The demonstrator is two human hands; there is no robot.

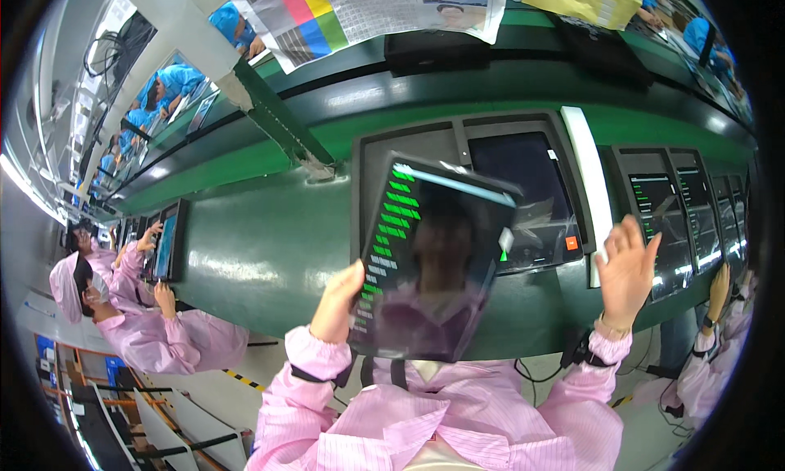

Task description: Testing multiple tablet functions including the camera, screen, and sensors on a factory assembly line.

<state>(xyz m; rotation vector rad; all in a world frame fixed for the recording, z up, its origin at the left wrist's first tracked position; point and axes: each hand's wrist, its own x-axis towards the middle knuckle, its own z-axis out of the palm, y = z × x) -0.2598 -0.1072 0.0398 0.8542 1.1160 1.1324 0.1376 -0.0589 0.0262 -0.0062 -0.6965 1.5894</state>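
My left hand (338, 302) grips a dark tablet (433, 258) by its left edge and holds it tilted above the front of the bench. Green and white text lines run down the screen's left side, and clear film seems to cover it. My right hand (626, 275) is raised, fingers stretched, holding nothing, near the lower end of a white strip (587, 185). Behind the held tablet lies a black two-compartment tray (409, 137). Its right compartment holds another dark tablet (513, 164) with an orange sticker (571, 243); the held tablet partly hides the left compartment.
To the right, another black tray (634, 154) holds tablets showing text. A green post (282, 123) rises from the green bench (245, 226). Printed sheets (368, 17) hang at the back. A co-worker in pink (163, 328) works at left; another person's hand (718, 295) is at right.
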